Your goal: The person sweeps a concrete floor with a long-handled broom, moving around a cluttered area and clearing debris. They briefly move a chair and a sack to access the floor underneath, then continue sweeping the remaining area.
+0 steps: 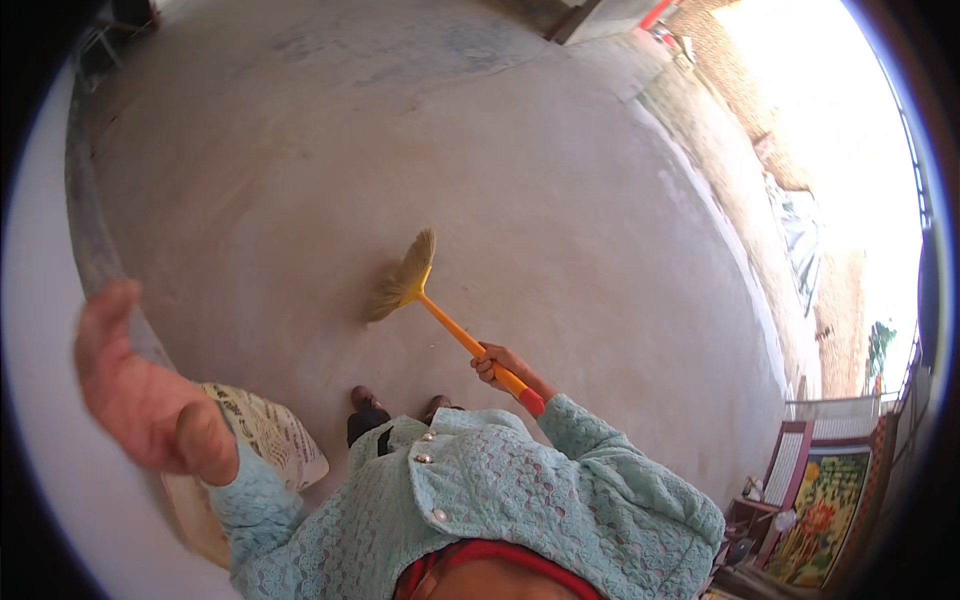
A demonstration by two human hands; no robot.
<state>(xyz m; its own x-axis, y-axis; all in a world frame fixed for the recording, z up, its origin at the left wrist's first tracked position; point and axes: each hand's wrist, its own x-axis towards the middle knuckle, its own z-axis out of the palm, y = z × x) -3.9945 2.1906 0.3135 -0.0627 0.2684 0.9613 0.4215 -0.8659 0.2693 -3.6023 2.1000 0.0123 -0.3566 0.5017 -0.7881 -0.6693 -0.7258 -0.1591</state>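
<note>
My right hand (497,366) is wrapped round the orange handle of a broom (452,328), close to the handle's red end. The broom slants away to the left, and its fanned tan bristles, set in a yellow collar, are over the floor ahead of my feet; whether they touch it I cannot tell. At the left, my left hand (150,400) is raised with the palm showing and the fingers apart, slightly blurred. Nothing is in it. Behind and below that hand is a pale printed sack (275,435) beside the white wall.
Bare concrete floor (560,200) spreads around me, with a white wall (50,400) along the left. My shoes (365,398) stand just behind the broom. To the right lies a bright outdoor strip with a crumpled sheet (795,235). A colourful picture panel (820,515) stands at the lower right.
</note>
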